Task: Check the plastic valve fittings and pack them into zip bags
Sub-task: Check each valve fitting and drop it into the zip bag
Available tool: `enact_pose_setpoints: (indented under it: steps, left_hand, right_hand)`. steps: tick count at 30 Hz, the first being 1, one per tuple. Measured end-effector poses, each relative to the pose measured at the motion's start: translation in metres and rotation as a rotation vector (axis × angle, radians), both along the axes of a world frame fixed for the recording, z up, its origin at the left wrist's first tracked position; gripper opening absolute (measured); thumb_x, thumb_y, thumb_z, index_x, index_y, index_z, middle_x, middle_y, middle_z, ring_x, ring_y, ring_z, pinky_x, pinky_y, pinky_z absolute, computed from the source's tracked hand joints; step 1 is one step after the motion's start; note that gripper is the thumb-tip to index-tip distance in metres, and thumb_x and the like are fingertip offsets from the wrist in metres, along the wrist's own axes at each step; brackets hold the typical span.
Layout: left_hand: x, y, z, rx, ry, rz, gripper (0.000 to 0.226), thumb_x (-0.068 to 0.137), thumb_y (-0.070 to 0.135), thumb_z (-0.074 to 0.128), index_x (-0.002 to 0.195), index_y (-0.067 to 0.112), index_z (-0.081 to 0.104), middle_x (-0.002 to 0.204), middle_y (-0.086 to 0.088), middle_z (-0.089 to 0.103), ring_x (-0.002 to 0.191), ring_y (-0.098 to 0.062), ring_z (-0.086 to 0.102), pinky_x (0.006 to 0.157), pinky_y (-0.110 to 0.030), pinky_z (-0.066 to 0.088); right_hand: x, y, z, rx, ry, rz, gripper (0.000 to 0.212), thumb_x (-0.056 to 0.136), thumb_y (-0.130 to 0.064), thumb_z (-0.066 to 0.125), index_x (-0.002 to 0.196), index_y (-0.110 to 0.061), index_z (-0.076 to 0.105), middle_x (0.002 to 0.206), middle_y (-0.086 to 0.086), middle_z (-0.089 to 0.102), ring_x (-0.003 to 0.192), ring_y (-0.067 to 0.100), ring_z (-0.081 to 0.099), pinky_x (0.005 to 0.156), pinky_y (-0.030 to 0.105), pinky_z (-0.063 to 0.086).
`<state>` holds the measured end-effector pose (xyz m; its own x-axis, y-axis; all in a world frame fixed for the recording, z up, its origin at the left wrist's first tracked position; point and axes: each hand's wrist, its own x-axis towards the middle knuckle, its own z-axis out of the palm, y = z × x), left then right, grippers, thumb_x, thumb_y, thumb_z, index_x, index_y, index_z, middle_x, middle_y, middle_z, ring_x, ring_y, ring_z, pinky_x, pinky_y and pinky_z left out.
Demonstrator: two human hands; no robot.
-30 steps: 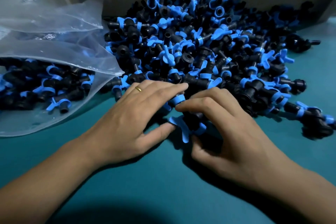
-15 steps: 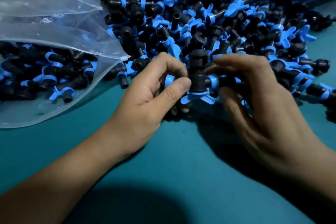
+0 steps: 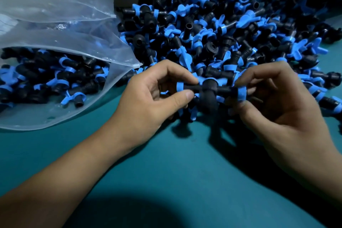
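Teal work surface, seen from above, carrying the whole scene. Behind the hands, a large heap of fittings in black and blue covers the far centre and right of the surface. At far left lies a clear zip bag, partly filled, its open mouth turned toward the heap and toward the left hand. The left hand pinches one end of a single valve fitting between thumb and curled fingers; the right hand pinches the opposite end, at a blue collar, in the same way. The held fitting is raised just in front of the heap, between the two hands, with its long axis running left to right and its stout black body pointing downward. The bag mouth lies to the left of the fitting, nearer the left hand, so transfer into the bag would probably fall to that hand.
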<state>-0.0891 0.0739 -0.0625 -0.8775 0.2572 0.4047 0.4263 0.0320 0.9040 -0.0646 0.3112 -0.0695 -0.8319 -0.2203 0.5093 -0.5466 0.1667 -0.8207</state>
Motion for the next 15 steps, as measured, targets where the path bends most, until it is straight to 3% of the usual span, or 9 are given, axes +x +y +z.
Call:
enact_pose_setpoints:
  steps: [3,6,10,13,15]
  left_hand:
    - [-0.003,-0.002,0.001,-0.070,0.083,0.016,0.022,0.085,-0.001,0.075,0.096,0.017,0.069,0.097,-0.003,0.072,0.091,-0.027,0.067,0.080,-0.027,0.053]
    - [-0.002,-0.003,0.001,-0.117,0.149,0.049,0.022,0.084,-0.001,0.076,0.092,0.017,0.069,0.097,0.000,0.073,0.094,-0.026,0.068,0.080,-0.040,0.054]
    - [-0.002,-0.007,0.001,-0.122,0.057,-0.001,0.014,0.089,0.005,0.071,0.101,0.012,0.068,0.089,-0.002,0.068,0.073,-0.020,0.061,0.066,-0.031,0.049]
    - [0.006,-0.005,0.001,-0.099,-0.002,-0.106,0.009,0.095,0.013,0.061,0.103,0.011,0.064,0.065,-0.003,0.060,0.051,-0.018,0.051,0.053,-0.022,0.040]
    - [0.006,-0.002,-0.002,-0.078,-0.017,-0.109,0.012,0.096,0.021,0.056,0.104,0.014,0.060,0.056,0.003,0.053,0.047,-0.029,0.044,0.049,-0.029,0.033]
  right_hand:
    - [-0.004,0.002,0.001,0.101,0.095,0.017,0.031,0.086,0.013,0.061,0.094,-0.016,0.060,0.103,0.008,0.056,0.097,0.031,0.058,0.081,0.045,0.049]
    - [-0.002,0.002,0.001,0.123,0.106,0.006,0.030,0.083,0.014,0.061,0.088,-0.016,0.058,0.100,0.010,0.055,0.097,0.031,0.056,0.083,0.040,0.045]
    - [0.002,0.003,0.002,0.001,-0.047,0.069,0.027,0.089,0.006,0.057,0.097,-0.020,0.057,0.093,0.011,0.055,0.084,0.035,0.051,0.074,0.042,0.044]
    - [0.006,0.000,0.006,-0.055,-0.119,0.061,0.001,0.099,-0.018,0.058,0.099,-0.017,0.058,0.070,0.000,0.056,0.062,0.028,0.053,0.060,0.050,0.049]
    - [0.007,-0.002,0.005,-0.051,-0.120,-0.011,0.014,0.102,-0.025,0.056,0.095,-0.014,0.059,0.059,0.007,0.056,0.049,0.019,0.053,0.048,0.036,0.047]
